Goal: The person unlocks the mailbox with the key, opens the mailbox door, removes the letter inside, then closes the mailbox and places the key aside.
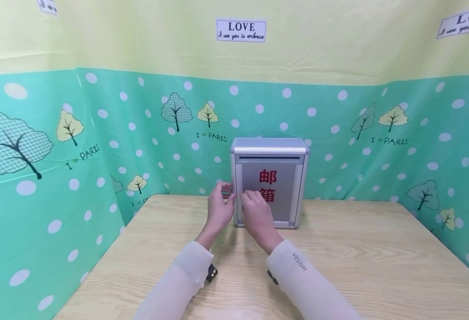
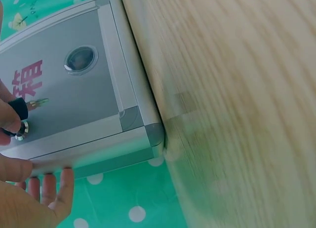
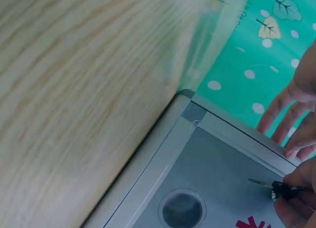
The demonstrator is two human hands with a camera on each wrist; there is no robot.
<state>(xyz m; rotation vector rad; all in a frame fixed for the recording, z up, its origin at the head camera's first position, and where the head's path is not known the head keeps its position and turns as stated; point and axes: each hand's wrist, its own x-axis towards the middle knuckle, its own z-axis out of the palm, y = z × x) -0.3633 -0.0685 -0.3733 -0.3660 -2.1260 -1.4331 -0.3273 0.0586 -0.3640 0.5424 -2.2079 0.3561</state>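
A silver-grey mailbox (image 1: 286, 191) with red characters on its front panel stands upright on the table. At its left edge, the left hand (image 1: 220, 208) rests its fingers along the side; in the left wrist view, the left hand's fingertips (image 2: 65, 176) touch the side wall. The right hand (image 1: 257, 218) is at the front panel, pinching a black-headed key (image 2: 19, 108) at the round silver lock (image 2: 22, 131). A second key blade (image 3: 257, 182) sticks out beside it. Whether the pinched key is in the lock is hidden by the fingers.
A wood-grain table (image 1: 346, 258) lies beneath. A green and yellow printed curtain (image 1: 146, 111) hangs behind and at both sides. Near the mailbox's top runs a narrow slot (image 1: 270, 158); a round window (image 3: 182, 209) sits low on its front.
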